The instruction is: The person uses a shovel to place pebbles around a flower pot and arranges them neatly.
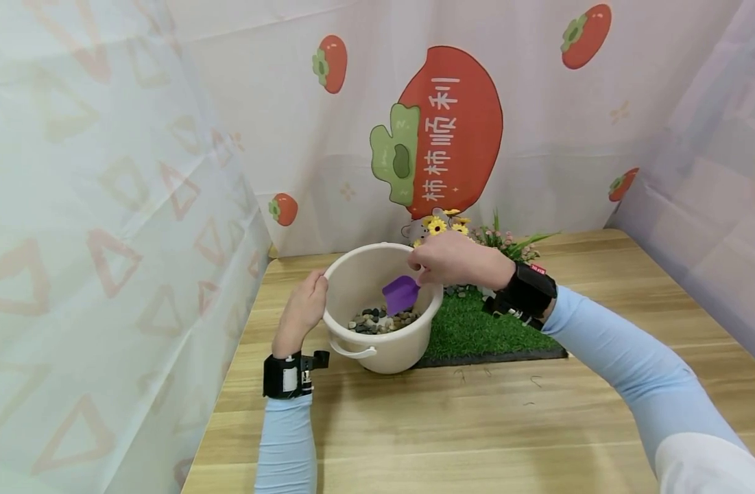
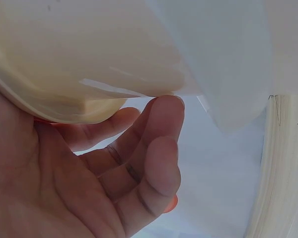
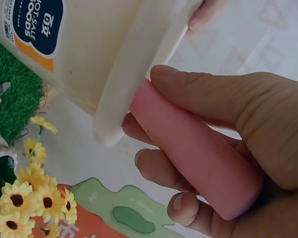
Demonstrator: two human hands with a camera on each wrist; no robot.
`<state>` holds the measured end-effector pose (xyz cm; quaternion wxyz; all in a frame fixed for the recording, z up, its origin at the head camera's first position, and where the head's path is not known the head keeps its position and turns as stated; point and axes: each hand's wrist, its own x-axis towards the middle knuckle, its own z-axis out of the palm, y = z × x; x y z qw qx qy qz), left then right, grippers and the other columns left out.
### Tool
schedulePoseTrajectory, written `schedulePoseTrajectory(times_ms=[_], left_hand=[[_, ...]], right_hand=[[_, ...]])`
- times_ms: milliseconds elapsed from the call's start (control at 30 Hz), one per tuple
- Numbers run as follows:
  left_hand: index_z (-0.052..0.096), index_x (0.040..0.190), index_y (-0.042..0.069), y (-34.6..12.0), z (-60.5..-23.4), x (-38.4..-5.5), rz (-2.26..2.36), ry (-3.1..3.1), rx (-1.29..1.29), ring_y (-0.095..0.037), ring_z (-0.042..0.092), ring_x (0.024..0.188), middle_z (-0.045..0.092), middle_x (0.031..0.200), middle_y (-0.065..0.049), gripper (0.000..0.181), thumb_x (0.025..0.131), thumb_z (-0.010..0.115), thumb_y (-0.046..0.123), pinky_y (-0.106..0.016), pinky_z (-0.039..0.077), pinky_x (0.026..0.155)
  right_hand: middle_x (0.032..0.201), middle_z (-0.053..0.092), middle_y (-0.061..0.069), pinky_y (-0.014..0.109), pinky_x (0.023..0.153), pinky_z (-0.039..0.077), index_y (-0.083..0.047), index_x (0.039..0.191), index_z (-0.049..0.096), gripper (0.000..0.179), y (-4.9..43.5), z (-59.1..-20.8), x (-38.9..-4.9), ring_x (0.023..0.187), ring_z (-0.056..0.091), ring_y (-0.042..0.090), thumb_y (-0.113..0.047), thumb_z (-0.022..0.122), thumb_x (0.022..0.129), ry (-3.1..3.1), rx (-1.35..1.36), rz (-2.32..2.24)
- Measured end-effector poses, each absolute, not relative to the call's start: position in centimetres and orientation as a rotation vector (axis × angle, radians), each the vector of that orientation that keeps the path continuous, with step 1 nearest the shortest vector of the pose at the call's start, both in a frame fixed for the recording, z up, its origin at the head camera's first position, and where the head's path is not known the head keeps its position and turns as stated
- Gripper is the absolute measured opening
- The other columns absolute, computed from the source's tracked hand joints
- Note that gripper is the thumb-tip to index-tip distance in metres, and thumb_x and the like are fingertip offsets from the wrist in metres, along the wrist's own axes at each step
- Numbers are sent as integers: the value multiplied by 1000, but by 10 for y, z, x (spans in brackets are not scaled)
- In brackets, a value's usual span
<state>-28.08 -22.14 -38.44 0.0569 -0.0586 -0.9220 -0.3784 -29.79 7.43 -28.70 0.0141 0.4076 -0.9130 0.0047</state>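
Note:
A white bucket [image 1: 386, 353] stands upright on the table, with a layer of mixed pebbles [image 1: 377, 321] at its bottom. My left hand [image 1: 304, 307] grips the bucket's rim on the left side. In the left wrist view, its curled fingers [image 2: 161, 124] lie against the outside of the bucket wall. My right hand [image 1: 448, 257] holds a toy shovel by its pink handle [image 3: 193, 148], fingers wrapped round it above the right rim. The shovel's purple blade [image 1: 401, 295] tilts down inside the bucket, over the pebbles.
Behind and right of the bucket lies an artificial grass mat [image 1: 488, 329]. Yellow flowers [image 1: 437, 226] and a leafy plant with pink blossoms [image 1: 507, 243] stand at its back. Printed cloth [image 1: 291, 137] hangs around the wooden table [image 1: 451, 425], which carries a few dark thin bits near the mat.

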Motion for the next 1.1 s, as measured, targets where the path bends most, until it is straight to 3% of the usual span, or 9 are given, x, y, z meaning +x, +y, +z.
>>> schedulePoseTrajectory(times_ms=[167, 600, 1100], left_hand=[[48, 143, 10, -221, -386, -281, -1145, -2795, -181, -37, 65, 109, 62, 129, -20, 49, 106, 26, 33, -50, 54, 86], [49, 142, 10, -221, -387, -281, -1126, -2796, -163, -38, 63, 113, 62, 129, -20, 49, 105, 26, 34, -53, 51, 91], [50, 141, 12, -222, -386, -281, -1135, -2789, -163, -36, 66, 108, 64, 127, -19, 48, 105, 26, 33, -48, 55, 85]], right_hand=[[65, 38, -4, 28, 56, 25, -18, 71, 50, 28, 68, -293, -296, 62, 35, 13, -21, 72, 88, -2828, 1266, -1], [65, 41, -4, 28, 57, 25, -18, 71, 54, 23, 59, -299, -293, 62, 33, 14, -8, 70, 84, -2720, 1356, -7], [70, 43, -2, 29, 58, 27, -19, 70, 52, 23, 41, -304, -308, 65, 38, 14, -9, 68, 83, -2971, 1327, -14]])
